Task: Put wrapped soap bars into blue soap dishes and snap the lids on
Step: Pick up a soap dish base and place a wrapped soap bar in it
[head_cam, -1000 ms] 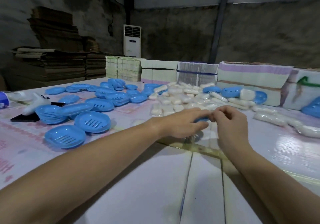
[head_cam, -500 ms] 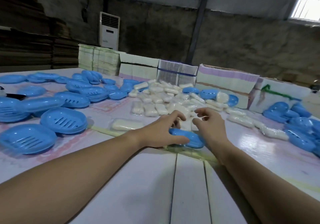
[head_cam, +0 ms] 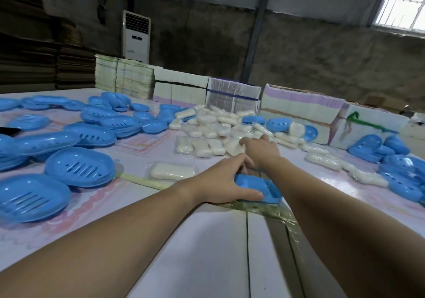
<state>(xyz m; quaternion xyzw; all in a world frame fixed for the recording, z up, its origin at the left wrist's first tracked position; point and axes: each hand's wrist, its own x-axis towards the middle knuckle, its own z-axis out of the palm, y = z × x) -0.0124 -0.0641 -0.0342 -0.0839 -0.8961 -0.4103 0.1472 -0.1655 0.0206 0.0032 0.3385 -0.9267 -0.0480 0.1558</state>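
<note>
Head cam, only view. Left hand (head_cam: 220, 178) is planted on a blue soap dish (head_cam: 257, 188) near the table's (head_cam: 195, 251) front centre, thumb curled along the near rim, fingers draped over the far side: gripping it, prob. to pin it so it won't skate on the slick top. Dish looks empty from here, but the hand hides part of it.

Right hand (head_cam: 261, 148) is out past the dish, at the near edge of the soap pile (head_cam: 218, 132). Fingers curl down onto the bars, but the fingertips are hidden behind the knuckles, so can't tell if it has one pinched or is only touching. Reach makes sense: dish steadied w/ one hand, bar fetched w/ the other.

One loose wrapped bar (head_cam: 172, 171) lies just left of the held dish, apart from it. Slotted blue pieces (head_cam: 80, 166) are spread across the left side, more blue pieces (head_cam: 400, 171) heaped far right, both within arm's sweep. Stacked cartons (head_cam: 299, 104) wall off the back edge behind the soap.

Judging by this: step is fetch-a-bar; lid snap not yet begun.
</note>
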